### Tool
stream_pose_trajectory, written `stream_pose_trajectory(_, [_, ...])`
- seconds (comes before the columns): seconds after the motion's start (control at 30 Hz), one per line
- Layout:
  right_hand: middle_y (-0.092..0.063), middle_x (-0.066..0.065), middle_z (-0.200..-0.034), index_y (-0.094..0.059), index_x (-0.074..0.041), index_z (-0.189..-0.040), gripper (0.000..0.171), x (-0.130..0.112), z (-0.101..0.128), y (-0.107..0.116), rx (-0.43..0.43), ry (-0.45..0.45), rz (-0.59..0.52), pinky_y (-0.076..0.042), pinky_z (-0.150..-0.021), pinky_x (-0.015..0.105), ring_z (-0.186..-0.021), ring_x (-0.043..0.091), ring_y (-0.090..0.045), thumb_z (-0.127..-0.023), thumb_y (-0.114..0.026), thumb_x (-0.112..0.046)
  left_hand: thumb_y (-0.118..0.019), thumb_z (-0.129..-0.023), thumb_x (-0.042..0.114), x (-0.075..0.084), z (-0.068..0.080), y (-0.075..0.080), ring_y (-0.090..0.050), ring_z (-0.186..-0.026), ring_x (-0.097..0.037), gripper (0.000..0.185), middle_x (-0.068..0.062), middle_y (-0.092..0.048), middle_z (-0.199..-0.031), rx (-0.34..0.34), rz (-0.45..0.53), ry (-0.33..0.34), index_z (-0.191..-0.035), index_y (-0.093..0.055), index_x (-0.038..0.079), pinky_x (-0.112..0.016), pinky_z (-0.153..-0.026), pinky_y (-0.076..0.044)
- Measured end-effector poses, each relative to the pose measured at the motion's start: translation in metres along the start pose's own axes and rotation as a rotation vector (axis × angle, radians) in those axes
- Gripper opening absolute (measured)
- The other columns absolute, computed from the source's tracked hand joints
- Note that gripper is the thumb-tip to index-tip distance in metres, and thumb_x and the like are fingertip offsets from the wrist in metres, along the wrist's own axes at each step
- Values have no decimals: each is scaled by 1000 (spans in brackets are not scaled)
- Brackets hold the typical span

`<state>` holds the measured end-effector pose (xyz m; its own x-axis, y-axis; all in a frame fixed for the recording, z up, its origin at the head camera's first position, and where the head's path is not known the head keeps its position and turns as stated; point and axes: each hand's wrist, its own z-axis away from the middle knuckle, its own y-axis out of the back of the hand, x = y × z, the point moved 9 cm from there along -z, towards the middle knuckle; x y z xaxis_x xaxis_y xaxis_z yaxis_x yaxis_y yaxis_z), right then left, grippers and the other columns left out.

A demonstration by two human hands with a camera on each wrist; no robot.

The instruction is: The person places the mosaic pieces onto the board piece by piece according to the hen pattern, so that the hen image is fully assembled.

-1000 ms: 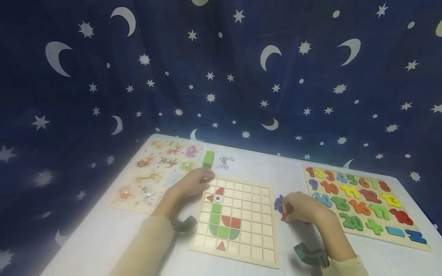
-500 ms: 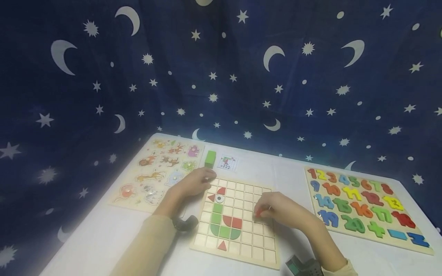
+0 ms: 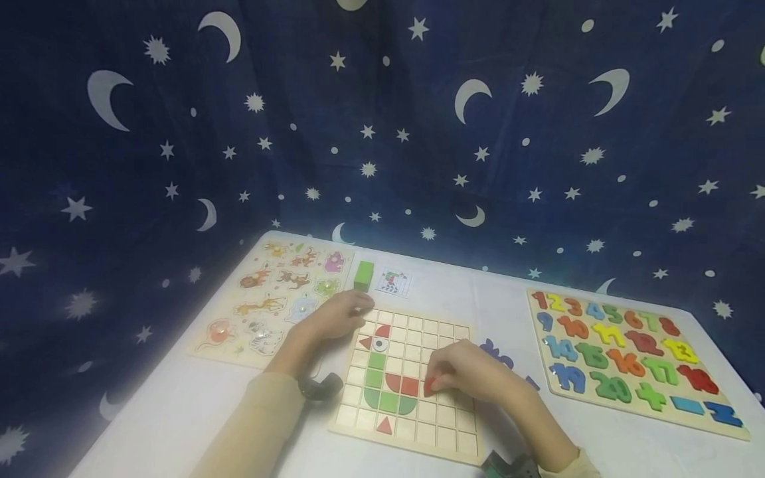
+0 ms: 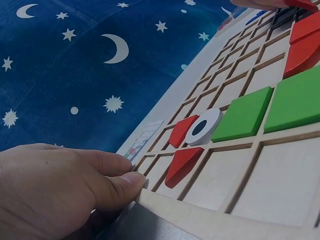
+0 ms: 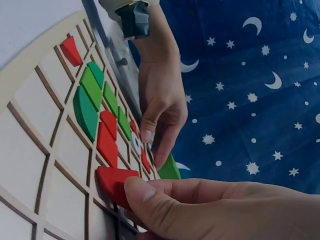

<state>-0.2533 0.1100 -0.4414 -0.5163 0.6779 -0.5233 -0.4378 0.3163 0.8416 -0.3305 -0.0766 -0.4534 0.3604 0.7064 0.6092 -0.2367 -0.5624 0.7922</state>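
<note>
The right hand pinches a flat red piece down on the wooden grid board, while the left hand rests its loosely bent fingers on the board's top corner.

1. Both arms wear long beige sleeves: left sleeve, right sleeve, each ending at the wrist.
2. Left wrist carries a dark grey device on a strap; it shows in the right wrist view as a dark, blocky housing.
3. Right wrist carries a dark greenish-grey device, partly cut off at the frame edge.
4. Both hands are bare: left hand, right hand. No rings or gloves visible.
</note>
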Motion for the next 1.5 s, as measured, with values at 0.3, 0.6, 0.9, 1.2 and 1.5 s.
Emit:
stream_pose_trajectory(0.3, [-61, -25, -68, -65, -32, -71, 10, -5, -1, -2, 48, 28, 79, -48, -64, 20, -65, -4, -53, -77, -73, -32, -62, -86, 7, 0, 0, 0, -47, -130, -28, 42, -10, -55, -135, -5, 3, 11, -127, -59, 6, -43, -115, -33])
stream_pose_trajectory(0.6, [-60, -22, -67, -62, -30, -66, 16, -12, -5, -2, 84, -12, 156, -47, -63, 20, -64, -2, -51, -75, -75, -28, -62, -85, 7, -1, 2, 3, -48, -129, -29, 42, -11, -56, -134, 0, 14, 18, -127, -59, 5, -44, -115, -33])
stream_pose_trajectory(0.9, [-60, -19, -67, -62, -30, -63, 19, -2, -2, -3, 148, -160, 96, -45, -62, 23, -66, 3, -52, -71, -78, -23, -62, -85, 7, -3, 1, 1, -48, -129, -30, 41, -12, -56, -134, 4, 11, 2, -126, -59, 5, -44, -114, -34])
stream_pose_trajectory(1.2, [-63, -16, -71, -61, -29, -62, 21, 6, 0, -4, 153, -242, 50, -46, -67, 29, -70, 7, -53, -70, -79, -24, -62, -86, 8, -4, -2, -1, -49, -129, -28, 41, -10, -57, -133, -1, 24, 7, -127, -58, 6, -43, -114, -35])
stream_pose_trajectory(1.5, [-64, -14, -72, -61, -27, -63, 20, 7, 1, -5, 153, -261, 43, -46, -65, 29, -69, 8, -53, -69, -80, -22, -62, -85, 7, -1, -1, 1, -48, -129, -29, 41, -10, -57, -133, 5, 11, 9, -126, -59, 6, -44, -114, -34])
